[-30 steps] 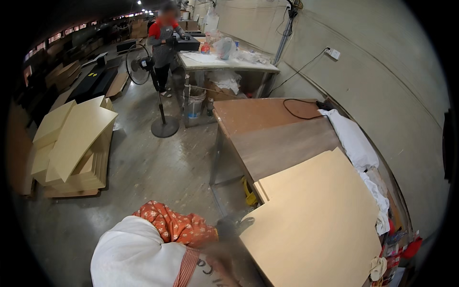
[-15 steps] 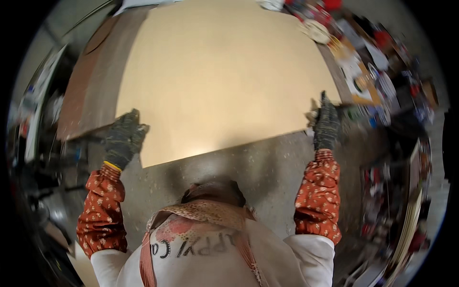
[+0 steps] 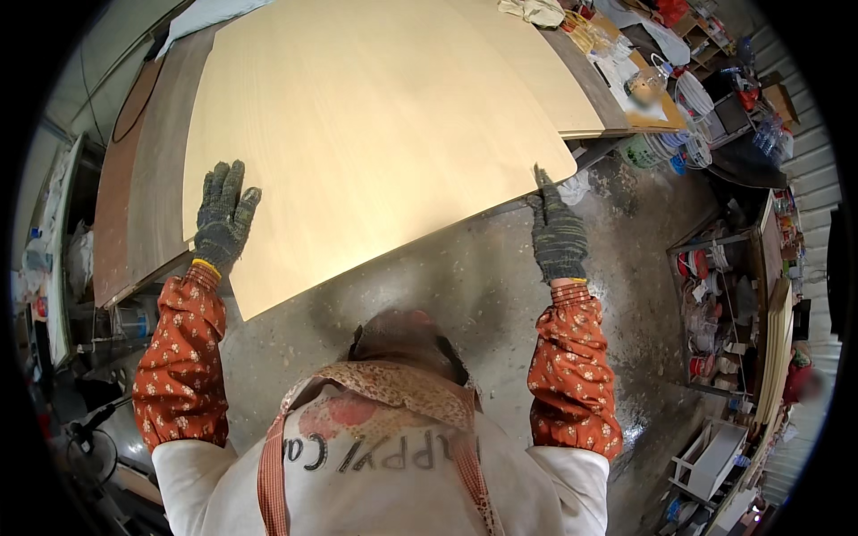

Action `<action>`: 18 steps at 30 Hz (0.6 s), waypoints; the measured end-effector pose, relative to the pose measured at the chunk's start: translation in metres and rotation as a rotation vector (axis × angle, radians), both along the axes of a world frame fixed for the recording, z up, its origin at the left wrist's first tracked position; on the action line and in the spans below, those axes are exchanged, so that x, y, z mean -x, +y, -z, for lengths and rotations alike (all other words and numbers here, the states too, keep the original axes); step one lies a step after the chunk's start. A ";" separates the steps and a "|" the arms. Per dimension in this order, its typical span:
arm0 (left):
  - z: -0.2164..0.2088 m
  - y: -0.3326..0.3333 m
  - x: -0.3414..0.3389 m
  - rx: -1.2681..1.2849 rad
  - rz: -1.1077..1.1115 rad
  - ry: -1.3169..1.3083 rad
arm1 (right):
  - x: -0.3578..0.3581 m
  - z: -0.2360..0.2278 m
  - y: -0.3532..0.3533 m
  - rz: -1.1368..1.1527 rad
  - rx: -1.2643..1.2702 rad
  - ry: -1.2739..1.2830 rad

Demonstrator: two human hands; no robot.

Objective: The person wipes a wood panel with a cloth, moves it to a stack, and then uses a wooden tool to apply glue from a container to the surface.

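So I'm standing here watching someone in orange floral sleeves (image 3: 197, 357) work at a long table with a brown and grey-brown top (image 3: 156, 183), and everything below goes by that table. The big one is a large, flat, pale yellow wood-grain board (image 3: 375, 143) lying on top of it, set a bit crooked, its near edge poking out past the table's near side over the grey concrete floor (image 3: 465, 322).

The left hand (image 3: 223, 214), in a dark grey-green knit glove, is toward the table's left end. Its fingers are stretched out and a little apart, lying on the upper face of the board right by its left edge, thumb on top too.

The right hand (image 3: 559, 234), same kind of glove, is just off the table's near side. One fingertip reaches over the board's near edge close to the rounded corner; can't tell if the others are pinching underneath.

At the table's right, another pale yellow flat sheet (image 3: 554, 80) peeks out from under the board. There's a crumpled cream cloth (image 3: 534, 11) at the table's far right and a white fabric bundle (image 3: 213, 12) at its far left.
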State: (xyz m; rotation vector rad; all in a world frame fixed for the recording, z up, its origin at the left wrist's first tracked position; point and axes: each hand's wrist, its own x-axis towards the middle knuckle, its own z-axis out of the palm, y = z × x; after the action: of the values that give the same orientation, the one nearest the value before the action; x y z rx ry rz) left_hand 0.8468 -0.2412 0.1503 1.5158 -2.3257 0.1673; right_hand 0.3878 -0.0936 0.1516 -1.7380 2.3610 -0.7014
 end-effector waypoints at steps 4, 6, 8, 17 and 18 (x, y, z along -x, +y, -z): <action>-0.005 0.001 0.010 -0.010 0.009 0.043 | -0.033 0.047 0.011 -0.226 -0.021 0.263; -0.002 0.001 0.006 -0.047 -0.026 0.034 | -0.070 0.039 0.021 -0.509 -0.008 0.223; -0.005 0.000 0.006 -0.054 -0.050 0.020 | -0.073 0.022 0.017 -0.502 -0.141 0.171; -0.007 -0.002 0.006 -0.052 -0.048 0.040 | -0.146 0.016 0.028 -0.660 0.002 0.133; -0.006 -0.004 0.006 -0.041 -0.052 0.037 | -0.144 0.027 0.026 -0.632 -0.090 0.160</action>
State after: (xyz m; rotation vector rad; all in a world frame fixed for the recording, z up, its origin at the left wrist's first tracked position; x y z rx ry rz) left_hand 0.8404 -0.2453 0.1564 1.5866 -2.2753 0.1049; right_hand 0.5323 -0.0679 0.1247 -2.3772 1.7080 -0.3563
